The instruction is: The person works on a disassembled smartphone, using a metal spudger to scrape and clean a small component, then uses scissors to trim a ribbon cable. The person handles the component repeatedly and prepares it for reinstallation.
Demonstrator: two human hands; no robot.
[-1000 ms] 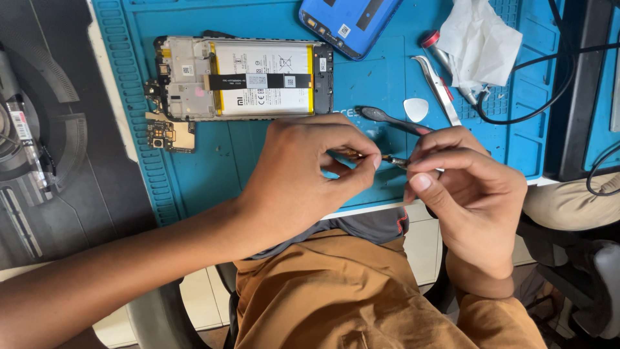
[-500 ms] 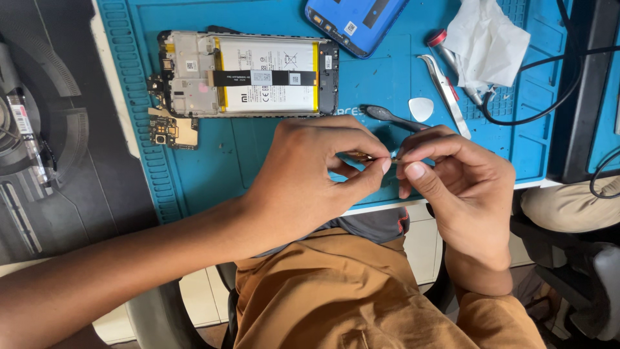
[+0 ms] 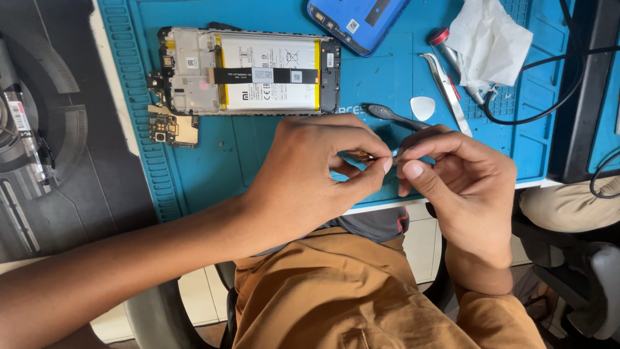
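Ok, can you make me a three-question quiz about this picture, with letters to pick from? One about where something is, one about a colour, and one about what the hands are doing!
1. Where does the opened phone lie?
A. On the blue mat
B. On the person's lap
C. On the floor

2. What colour is the loose phone back cover?
A. Red
B. Blue
C. Yellow

3. What are the left hand and right hand doing?
A. Resting flat and open
B. Pinching one small thin part between them
C. Lifting the phone

Answers: 1 A, the phone rests on the mat above the hands. 2 B, the cover at the top edge is blue. 3 B, fingertips of both hands meet on the part.
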